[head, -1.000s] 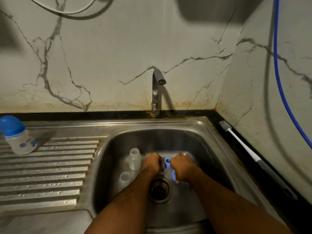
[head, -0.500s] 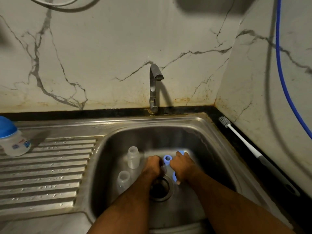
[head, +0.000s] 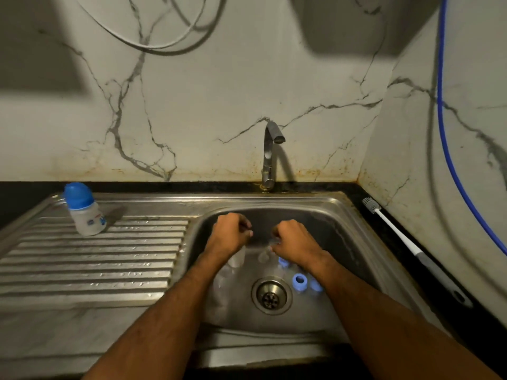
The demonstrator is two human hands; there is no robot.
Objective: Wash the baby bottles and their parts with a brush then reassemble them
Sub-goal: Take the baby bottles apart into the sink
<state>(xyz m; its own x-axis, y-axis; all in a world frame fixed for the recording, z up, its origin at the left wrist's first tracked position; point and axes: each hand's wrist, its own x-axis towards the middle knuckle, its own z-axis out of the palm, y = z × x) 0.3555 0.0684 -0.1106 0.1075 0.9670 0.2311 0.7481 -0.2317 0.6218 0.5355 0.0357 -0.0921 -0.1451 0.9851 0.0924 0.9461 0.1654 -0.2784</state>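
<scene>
Baby bottles — head view, the only one. One assembled bottle with blue cap [head: 82, 208] stands upright on the drainboard [head: 90, 267], far left, well apart from the hands. Remaining parts lie in the sink basin [head: 354, 242]: two clear bottle bodies [head: 236, 259] near the left wall, partly hidden under the left forearm; blue rings [head: 299, 281] just right of the drain [head: 271, 296]; a small clear piece [head: 264, 256] below the right hand, prob. a teat, too blurred to confirm.

Left hand [head: 230, 231]: fingers curled over the basin, contents not visible — cannot tell if it holds anything. Right hand [head: 295, 237]: curled likewise, something clear may be at the fingertips; cannot tell.

Step, by judgement: sorting or taking apart parts, scrubbing not begun. Tap [head: 270, 149] shows no water. Brush [head: 411, 248] lies untouched on the right counter, against the wall.

Next move calls for one hand free to reach right for the brush, and water on. Clear parts are wet and slippery, hard to see against steel.
</scene>
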